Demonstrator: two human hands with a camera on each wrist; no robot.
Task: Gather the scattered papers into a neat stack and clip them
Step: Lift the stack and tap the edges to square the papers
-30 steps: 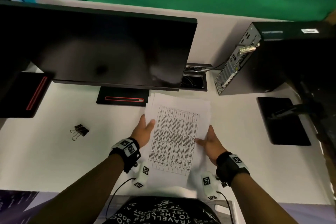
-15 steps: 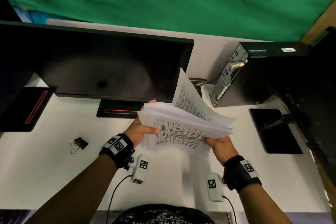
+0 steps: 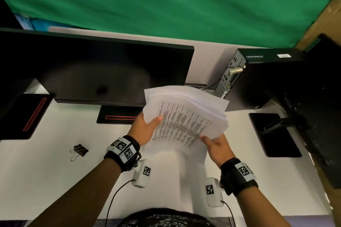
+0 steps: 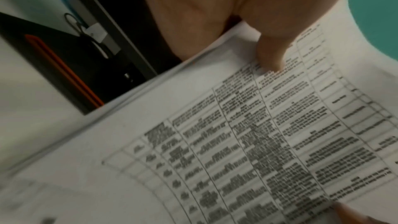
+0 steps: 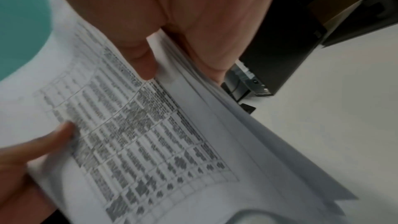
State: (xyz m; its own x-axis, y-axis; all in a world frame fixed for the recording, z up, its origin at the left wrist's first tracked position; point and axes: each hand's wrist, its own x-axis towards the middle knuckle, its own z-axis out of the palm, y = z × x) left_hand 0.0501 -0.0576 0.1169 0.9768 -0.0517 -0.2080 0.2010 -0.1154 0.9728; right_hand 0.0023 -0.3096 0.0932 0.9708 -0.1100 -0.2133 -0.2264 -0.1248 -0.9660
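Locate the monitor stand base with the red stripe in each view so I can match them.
Head: monitor stand base, centre-left, under the monitor.
Left wrist: left, stripe looks orange.
Right wrist: not in view.
Shared landmark: the printed papers.

A dark monitor (image 3: 96, 72) and a computer tower (image 3: 258, 79) stand on the white bench (image 3: 46, 180) before a green cloth (image 3: 166, 2)

Left hand (image 3: 145, 131) and right hand (image 3: 217, 146) both raised (thumbs uppermost), fingers clamped.
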